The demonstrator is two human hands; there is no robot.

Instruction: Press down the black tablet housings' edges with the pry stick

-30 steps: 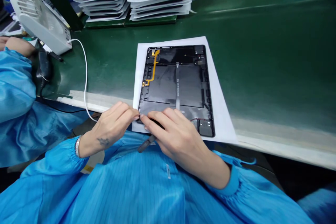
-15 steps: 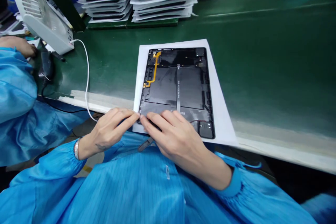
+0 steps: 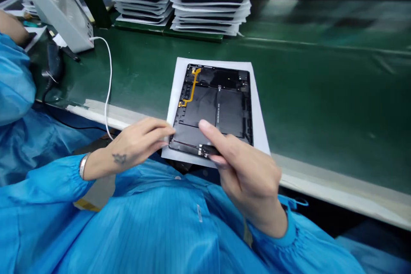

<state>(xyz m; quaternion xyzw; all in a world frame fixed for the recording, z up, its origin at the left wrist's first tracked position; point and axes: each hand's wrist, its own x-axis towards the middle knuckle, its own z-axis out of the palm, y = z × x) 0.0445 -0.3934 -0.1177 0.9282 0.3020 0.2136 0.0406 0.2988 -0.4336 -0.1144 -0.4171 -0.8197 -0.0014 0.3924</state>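
An opened black tablet (image 3: 201,107), its inside showing, lies on a white sheet (image 3: 261,128) at the bench's front edge. An orange flex cable (image 3: 193,87) runs along its left side. Fingers of my left hand (image 3: 138,139) are bent closed at the tablet's lower left edge. My right hand (image 3: 252,171) is over the lower right of the tablet, index finger and thumb around a small black part (image 3: 205,150) with pale marks. A thin dark wire (image 3: 184,142) runs leftward from that part. The rest of the part is hidden by the hand.
Two tall stacks of sheet-separated dark panels (image 3: 210,2) stand behind. To the left are a white fan (image 3: 61,8) with a white cable (image 3: 109,72), a dark corded tool (image 3: 54,62) and another person's blue sleeve (image 3: 14,79). The green bench (image 3: 321,94) stretches right.
My right hand has moved right and turned, its index finger now stretched out over the tablet. A grey tool under it is no longer visible. My left hand stays near the left corner.
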